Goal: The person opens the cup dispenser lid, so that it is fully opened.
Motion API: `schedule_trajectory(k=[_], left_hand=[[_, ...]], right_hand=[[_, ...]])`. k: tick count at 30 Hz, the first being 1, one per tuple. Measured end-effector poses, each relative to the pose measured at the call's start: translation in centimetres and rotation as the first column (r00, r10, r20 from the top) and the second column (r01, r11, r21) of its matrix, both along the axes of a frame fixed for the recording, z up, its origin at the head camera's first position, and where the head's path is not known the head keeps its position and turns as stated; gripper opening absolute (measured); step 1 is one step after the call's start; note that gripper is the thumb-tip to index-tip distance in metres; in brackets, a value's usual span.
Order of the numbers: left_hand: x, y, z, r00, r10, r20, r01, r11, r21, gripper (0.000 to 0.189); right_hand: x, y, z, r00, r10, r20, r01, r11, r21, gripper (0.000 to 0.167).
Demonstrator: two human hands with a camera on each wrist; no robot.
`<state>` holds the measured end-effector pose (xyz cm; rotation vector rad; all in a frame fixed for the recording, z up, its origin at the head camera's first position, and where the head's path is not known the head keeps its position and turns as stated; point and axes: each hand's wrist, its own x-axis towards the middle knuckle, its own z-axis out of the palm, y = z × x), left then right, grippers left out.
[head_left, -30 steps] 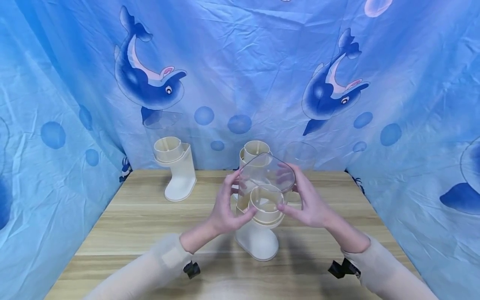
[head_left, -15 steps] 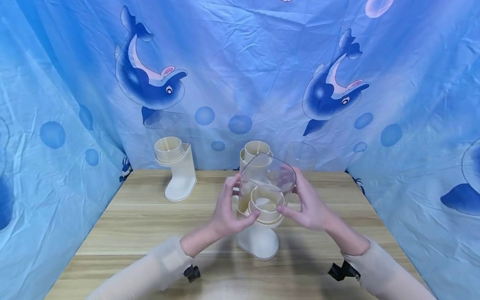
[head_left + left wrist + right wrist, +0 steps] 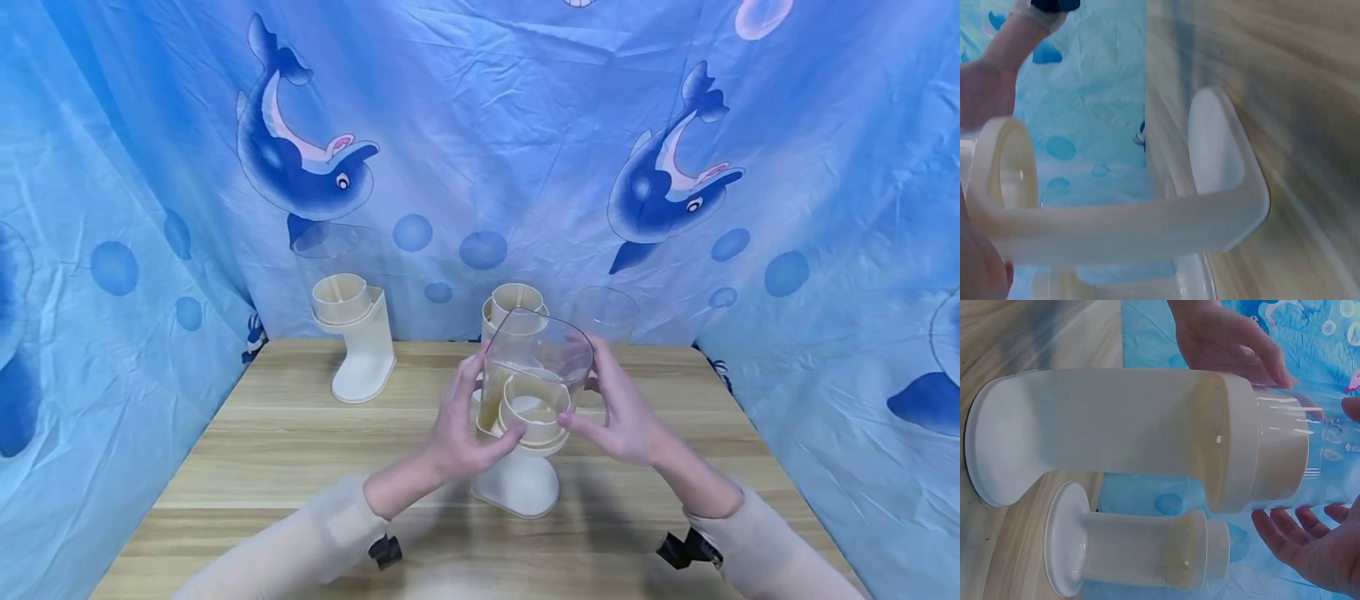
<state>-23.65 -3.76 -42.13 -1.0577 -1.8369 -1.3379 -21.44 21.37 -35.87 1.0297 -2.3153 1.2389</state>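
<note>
In the head view my left hand (image 3: 461,429) and right hand (image 3: 618,412) grip opposite sides of a clear, open-topped container (image 3: 558,350). Its lower end surrounds the cream collar (image 3: 536,408) of a tall white stand (image 3: 517,483), which stands upright on the table. In the right wrist view the clear wall (image 3: 1335,453) rises past the collar (image 3: 1282,450), with my right fingers (image 3: 1285,540) wrapped along one side and my left hand (image 3: 1229,340) on the other. The left wrist view shows the stand's post (image 3: 1116,231); my left hand (image 3: 982,262) is partly cut off there.
A similar white stand (image 3: 363,354) with a clear container (image 3: 330,242) stands at the back left. Another stand (image 3: 516,300) is behind the held container. Another clear container (image 3: 603,304) is at the back right. A blue dolphin-print curtain (image 3: 480,150) surrounds the wooden table (image 3: 300,450).
My left thumb has shifted slightly right and toward me along the container. The head view has tilted a little. Both hands keep their grip, and the stand stays in place.
</note>
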Motion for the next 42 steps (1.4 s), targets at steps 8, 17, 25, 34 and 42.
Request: schedule_trajectory(k=[8, 17, 25, 34, 42], left_hand=[[0.7, 0.7, 0.0, 0.998, 0.04, 0.042, -0.041, 0.999, 0.015, 0.109], [0.8, 1.1, -0.3, 0.999, 0.036, 0.019, -0.036, 0.999, 0.021, 0.101], [0.1, -0.3, -1.2, 0.999, -0.025, 0.034, 0.024, 1.0, 0.017, 0.13], [-1.8, -1.9, -1.6, 0.984, -0.12, 0.128, 0.131, 0.988, -0.077, 0.138], [-2.3, -1.8, -1.7, 0.988, -0.116, 0.1, 0.128, 0.984, -0.124, 0.141]], right_hand=[[-0.4, 0.3, -0.1, 0.999, 0.02, 0.036, -0.018, 0.998, -0.053, 0.095], [-0.3, 0.3, 0.0, 0.999, 0.036, 0.027, -0.036, 0.999, -0.013, 0.1], [-1.1, 0.7, 2.4, 0.997, 0.074, -0.021, -0.074, 0.997, -0.003, 0.095], [-2.8, -2.5, 8.5, 0.983, 0.084, -0.162, -0.041, 0.966, 0.257, 0.084], [-3.3, -4.6, 10.3, 0.991, 0.126, -0.044, -0.08, 0.824, 0.561, 0.088]])
